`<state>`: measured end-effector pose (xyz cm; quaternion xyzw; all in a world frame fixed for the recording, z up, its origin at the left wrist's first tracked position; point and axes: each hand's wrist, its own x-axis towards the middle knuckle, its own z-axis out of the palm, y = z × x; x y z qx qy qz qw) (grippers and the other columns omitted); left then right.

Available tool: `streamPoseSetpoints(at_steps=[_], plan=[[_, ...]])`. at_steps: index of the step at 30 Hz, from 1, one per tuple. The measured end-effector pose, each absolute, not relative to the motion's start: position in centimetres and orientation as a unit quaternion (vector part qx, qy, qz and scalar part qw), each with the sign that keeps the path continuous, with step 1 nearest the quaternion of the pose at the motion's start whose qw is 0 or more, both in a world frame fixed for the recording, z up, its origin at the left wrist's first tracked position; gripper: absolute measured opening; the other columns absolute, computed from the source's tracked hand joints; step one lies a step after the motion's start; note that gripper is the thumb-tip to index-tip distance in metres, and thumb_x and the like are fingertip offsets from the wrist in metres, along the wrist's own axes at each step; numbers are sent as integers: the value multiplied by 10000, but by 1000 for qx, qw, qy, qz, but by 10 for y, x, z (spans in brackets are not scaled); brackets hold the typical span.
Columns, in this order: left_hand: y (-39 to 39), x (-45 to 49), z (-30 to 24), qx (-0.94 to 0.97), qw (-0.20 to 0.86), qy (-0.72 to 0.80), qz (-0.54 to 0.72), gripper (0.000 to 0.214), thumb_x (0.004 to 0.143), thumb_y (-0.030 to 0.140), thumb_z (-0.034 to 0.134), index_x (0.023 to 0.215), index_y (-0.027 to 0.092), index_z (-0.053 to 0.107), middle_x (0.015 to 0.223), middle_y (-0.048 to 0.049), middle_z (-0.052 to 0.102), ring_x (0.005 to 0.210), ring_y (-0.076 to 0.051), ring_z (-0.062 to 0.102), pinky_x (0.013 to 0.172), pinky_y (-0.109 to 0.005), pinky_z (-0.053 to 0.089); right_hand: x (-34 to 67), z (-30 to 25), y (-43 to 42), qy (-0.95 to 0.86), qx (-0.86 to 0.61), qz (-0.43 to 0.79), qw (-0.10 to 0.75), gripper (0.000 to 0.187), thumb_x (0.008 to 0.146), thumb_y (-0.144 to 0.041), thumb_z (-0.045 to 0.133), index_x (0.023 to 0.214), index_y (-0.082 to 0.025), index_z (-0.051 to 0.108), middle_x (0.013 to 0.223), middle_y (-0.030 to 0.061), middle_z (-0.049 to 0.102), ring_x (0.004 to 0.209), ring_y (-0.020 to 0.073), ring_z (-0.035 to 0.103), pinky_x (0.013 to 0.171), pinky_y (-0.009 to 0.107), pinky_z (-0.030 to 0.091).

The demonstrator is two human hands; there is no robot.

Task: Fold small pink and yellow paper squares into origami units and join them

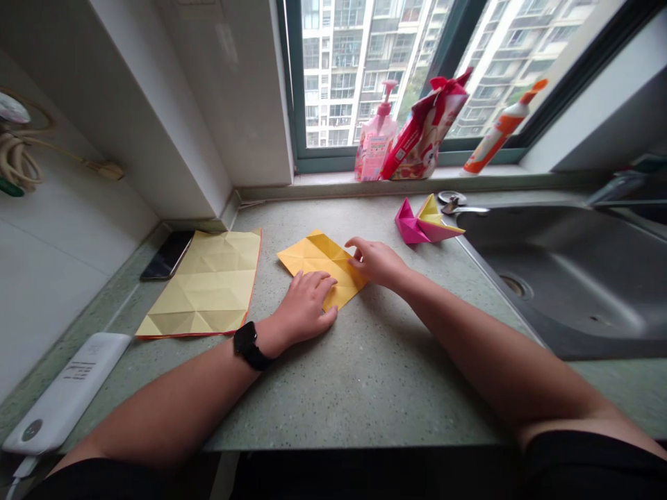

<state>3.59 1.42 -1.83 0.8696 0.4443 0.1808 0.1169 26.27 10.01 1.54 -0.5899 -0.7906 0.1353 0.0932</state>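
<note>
A creased sheet of orange-yellow origami paper (313,255) lies on the grey-green speckled countertop (365,389), turned at an angle. My left hand (307,305) rests over its near left part, fingers spread and palm down. At the paper's right edge is my right hand (380,262), with thumb and forefinger curved and a gap between their tips. Whether those fingertips touch the paper I cannot tell. To the left lie pale yellow creased sheets (213,278) with a red edge showing beneath. A folded pink and yellow paper piece (424,222) stands beyond my right hand.
A steel sink (583,278) is set into the counter at right. A dark phone (167,257) and a white power bank (67,389) lie at left. On the windowsill stand a pink pump bottle (375,142), a red bag (427,132) and an orange-white bottle (497,135).
</note>
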Motion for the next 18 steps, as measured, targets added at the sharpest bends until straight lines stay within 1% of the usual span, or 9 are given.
streamPoseSetpoints(at_steps=[2,3,6,9,11,13,15,16,18], plan=[[14,35,-19,873,118,439,175,465,1013,375,692,1434,196,609,1548,-176,605,1461,-367,543,1317,-666,311,265,17,101,-788,-593,143,84,439,999,-213,635,1437,-211,654,1105,63,834,1016,233,745,824,302,494],[14,35,-18,876,116,434,173,496,1009,419,713,1437,191,607,1554,-184,600,1466,-377,539,1312,-672,319,265,18,101,-787,-593,151,80,440,999,-217,640,1439,-209,652,1093,61,833,1004,228,745,818,296,493],[14,35,-14,888,105,414,171,562,978,506,778,1398,168,617,1529,-198,617,1427,-389,566,1248,-615,432,268,18,104,-770,-600,204,79,483,985,-223,669,1465,-195,625,1051,60,831,947,208,742,777,273,499],[13,37,-8,897,89,403,161,432,993,436,771,1308,171,640,1441,-174,671,1316,-358,635,1141,-532,533,270,18,107,-726,-614,300,80,613,968,-230,666,1563,-177,527,1039,68,826,827,192,730,660,265,495],[11,38,-2,900,71,406,144,282,1015,346,725,1231,180,652,1344,-149,709,1214,-333,674,1048,-489,572,272,18,109,-699,-612,362,79,675,970,-230,638,1617,-169,457,1030,74,820,736,183,710,586,270,476],[9,38,2,902,51,411,123,148,1021,262,668,1147,186,656,1237,-129,731,1103,-306,694,938,-444,588,273,19,109,-688,-602,398,69,704,969,-222,616,1643,-164,422,997,70,814,683,180,695,558,276,470],[7,39,6,904,33,413,105,55,1023,219,620,1062,193,650,1140,-113,738,1002,-282,695,845,-407,576,274,20,109,-695,-597,398,48,695,966,-214,613,1640,-178,443,960,55,813,676,184,701,574,282,485],[6,39,8,905,26,414,100,49,1028,211,599,1026,195,646,1100,-108,737,962,-271,691,813,-392,565,275,21,109,-705,-597,380,37,669,968,-218,620,1622,-190,481,950,49,814,691,189,712,601,286,500],[6,38,9,902,16,419,100,100,1039,202,565,974,194,640,1032,-100,732,905,-255,682,775,-371,546,276,25,107,-734,-607,303,35,583,984,-264,650,1558,-204,574,967,55,819,785,213,746,699,305,538]])
